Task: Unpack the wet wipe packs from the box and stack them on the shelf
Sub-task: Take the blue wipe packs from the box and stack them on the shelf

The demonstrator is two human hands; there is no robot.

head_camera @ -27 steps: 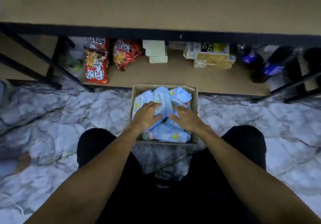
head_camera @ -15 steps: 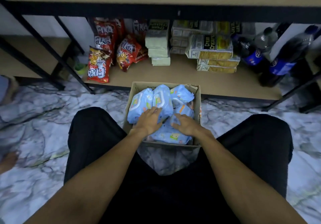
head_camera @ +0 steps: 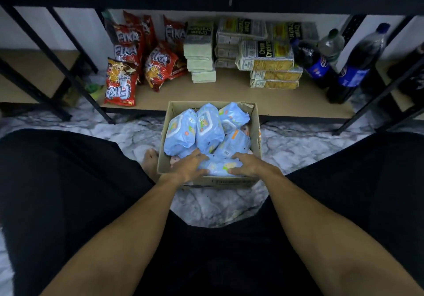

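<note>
Left hand [head_camera: 187, 169] nearer; pack [head_camera: 219, 166] in grip

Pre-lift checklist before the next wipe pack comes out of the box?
1. Hands on front wet wipe pack: ok, left hand and right hand both touch it.
2. Fingers closed round it: cannot tell.
3. Pack clear of cardboard box: not ok, lies inside.
4. Bare shelf board in front of cream cracker packs: ok.
5. Neighbouring packs resting on it: cannot tell.

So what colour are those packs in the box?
The packs are light blue with small cartoon prints; the head view shows them best.
</note>
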